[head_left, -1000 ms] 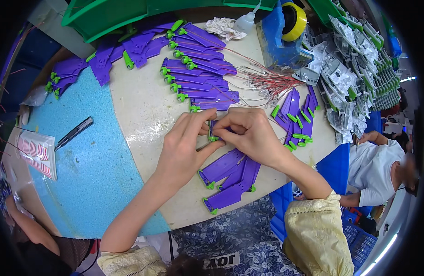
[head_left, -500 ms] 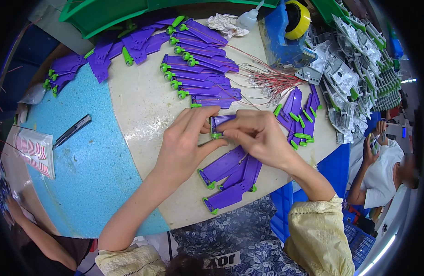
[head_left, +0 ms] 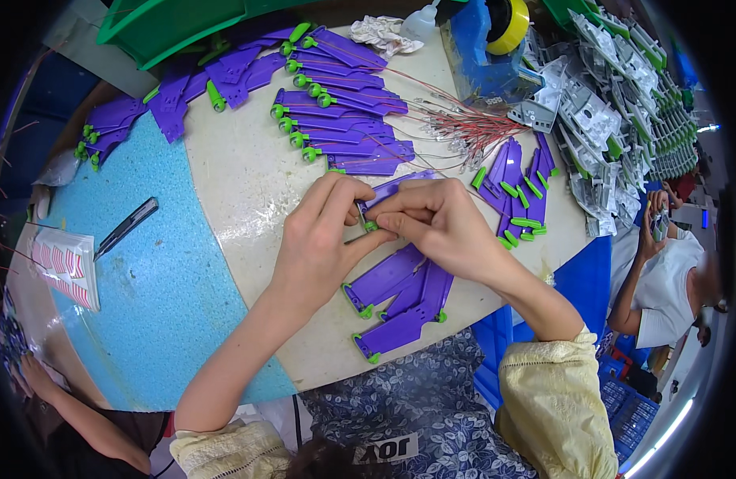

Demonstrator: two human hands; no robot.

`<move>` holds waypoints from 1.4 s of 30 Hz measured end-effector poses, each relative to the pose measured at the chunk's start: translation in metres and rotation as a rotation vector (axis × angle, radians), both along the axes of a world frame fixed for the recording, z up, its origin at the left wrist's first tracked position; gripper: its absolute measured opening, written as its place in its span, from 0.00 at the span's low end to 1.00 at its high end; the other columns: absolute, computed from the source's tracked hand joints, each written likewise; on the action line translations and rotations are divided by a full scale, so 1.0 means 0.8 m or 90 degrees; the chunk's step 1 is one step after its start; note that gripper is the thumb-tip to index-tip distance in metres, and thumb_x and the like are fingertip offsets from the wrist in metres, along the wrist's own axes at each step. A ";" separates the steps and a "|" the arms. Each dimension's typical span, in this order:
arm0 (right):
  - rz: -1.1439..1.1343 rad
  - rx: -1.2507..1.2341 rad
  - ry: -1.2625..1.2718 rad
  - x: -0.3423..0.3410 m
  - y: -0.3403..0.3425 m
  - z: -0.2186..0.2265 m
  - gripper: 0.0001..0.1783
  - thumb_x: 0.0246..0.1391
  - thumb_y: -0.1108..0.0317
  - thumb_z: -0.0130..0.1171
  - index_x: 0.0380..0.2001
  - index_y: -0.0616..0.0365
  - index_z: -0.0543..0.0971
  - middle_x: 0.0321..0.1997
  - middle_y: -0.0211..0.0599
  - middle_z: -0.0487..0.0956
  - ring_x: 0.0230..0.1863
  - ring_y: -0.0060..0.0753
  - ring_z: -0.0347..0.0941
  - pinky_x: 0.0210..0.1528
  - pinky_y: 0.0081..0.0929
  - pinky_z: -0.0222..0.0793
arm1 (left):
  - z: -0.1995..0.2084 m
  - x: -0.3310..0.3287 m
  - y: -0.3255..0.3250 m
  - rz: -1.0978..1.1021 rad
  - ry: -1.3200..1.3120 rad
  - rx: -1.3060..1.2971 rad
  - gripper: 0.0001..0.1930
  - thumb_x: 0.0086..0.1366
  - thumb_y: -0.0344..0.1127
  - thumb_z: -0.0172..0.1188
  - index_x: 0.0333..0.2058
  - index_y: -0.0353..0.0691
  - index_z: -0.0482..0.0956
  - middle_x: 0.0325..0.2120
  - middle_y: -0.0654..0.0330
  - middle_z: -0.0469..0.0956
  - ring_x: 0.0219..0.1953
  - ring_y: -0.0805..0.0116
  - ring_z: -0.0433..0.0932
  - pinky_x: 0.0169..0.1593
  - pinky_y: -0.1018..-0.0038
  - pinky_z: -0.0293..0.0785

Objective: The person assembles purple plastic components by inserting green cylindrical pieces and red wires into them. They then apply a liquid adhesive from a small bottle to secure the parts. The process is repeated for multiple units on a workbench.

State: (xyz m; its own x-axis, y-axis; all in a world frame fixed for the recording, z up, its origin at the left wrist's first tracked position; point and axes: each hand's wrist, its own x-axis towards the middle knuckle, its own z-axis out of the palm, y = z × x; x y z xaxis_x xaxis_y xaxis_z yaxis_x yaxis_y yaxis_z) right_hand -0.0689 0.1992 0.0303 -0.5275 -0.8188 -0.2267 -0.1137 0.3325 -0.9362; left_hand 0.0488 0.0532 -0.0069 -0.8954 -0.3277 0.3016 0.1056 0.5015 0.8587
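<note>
Both hands are bent over one purple piece (head_left: 390, 189) at the middle of the cream tabletop (head_left: 232, 195), just this side of the long row of purple parts (head_left: 344, 136). The left hand (head_left: 313, 239) pinches its green-tipped end between thumb and fingers; the right hand (head_left: 451, 227) has thumb and forefinger pressed together on it too, though the exact contact is hidden behind the knuckles. A wide stretch of cream surface gives the left hand room to move toward the blue mat (head_left: 144, 287), where a black cutter (head_left: 127, 227) lies beside a clear packet (head_left: 67, 267) with red-and-white striped contents. On the near side it is tighter — a few loose purple parts (head_left: 392, 331) lie between the wrists, close to the curved near edge. To the right, more purple parts with small green pieces (head_left: 527, 223) stand between the right hand and the right edge. On the far side, a green bin (head_left: 176, 30) overhangs the left corner, its contents out of my sight; farther right a blue dispenser (head_left: 479, 76) carries a yellow roll of tape (head_left: 509, 28), near a fan of red wires (head_left: 479, 126) and a high heap of grey parts (head_left: 587, 120).
</note>
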 end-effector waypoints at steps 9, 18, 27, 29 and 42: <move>0.167 0.041 0.196 -0.023 -0.012 0.020 0.06 0.51 0.76 0.64 0.32 0.67 0.86 0.28 0.49 0.84 0.26 0.32 0.79 0.31 0.31 0.73 | 0.002 0.000 0.003 0.013 -0.022 -0.016 0.22 0.43 0.24 0.78 0.39 0.35 0.79 0.34 0.59 0.78 0.30 0.69 0.76 0.35 0.73 0.75; 0.251 -0.023 0.383 -0.015 -0.012 0.018 0.07 0.54 0.74 0.66 0.33 0.69 0.86 0.27 0.40 0.83 0.25 0.20 0.75 0.28 0.27 0.69 | 0.004 0.004 0.001 -0.011 -0.043 -0.067 0.21 0.45 0.23 0.77 0.38 0.35 0.80 0.33 0.59 0.78 0.31 0.69 0.77 0.36 0.73 0.77; -0.103 0.137 0.207 -0.014 0.009 0.013 0.08 0.48 0.72 0.68 0.26 0.69 0.84 0.15 0.39 0.77 0.17 0.24 0.70 0.23 0.32 0.64 | 0.007 0.007 0.008 0.031 -0.056 -0.048 0.21 0.45 0.28 0.80 0.39 0.36 0.82 0.32 0.58 0.77 0.32 0.65 0.79 0.38 0.72 0.78; -0.111 0.137 0.216 -0.016 0.005 0.010 0.09 0.45 0.72 0.69 0.25 0.69 0.84 0.16 0.39 0.78 0.18 0.27 0.72 0.24 0.32 0.66 | 0.006 0.007 0.010 0.033 -0.023 -0.095 0.19 0.44 0.31 0.80 0.34 0.36 0.82 0.31 0.58 0.76 0.32 0.64 0.78 0.36 0.71 0.77; -0.101 0.127 0.337 -0.035 0.010 0.014 0.10 0.44 0.73 0.69 0.31 0.66 0.82 0.27 0.46 0.80 0.29 0.41 0.78 0.32 0.36 0.72 | 0.012 -0.022 -0.022 -0.200 0.073 -0.287 0.21 0.44 0.40 0.78 0.20 0.37 0.71 0.45 0.62 0.85 0.35 0.60 0.74 0.35 0.68 0.75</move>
State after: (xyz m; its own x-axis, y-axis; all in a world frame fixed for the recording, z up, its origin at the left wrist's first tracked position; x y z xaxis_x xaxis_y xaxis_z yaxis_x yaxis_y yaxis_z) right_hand -0.0967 0.2074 0.0416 -0.7231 -0.6896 -0.0401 -0.4840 0.5473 -0.6828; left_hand 0.0309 0.0359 0.0023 -0.8824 0.1332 0.4512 0.3889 0.7462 0.5403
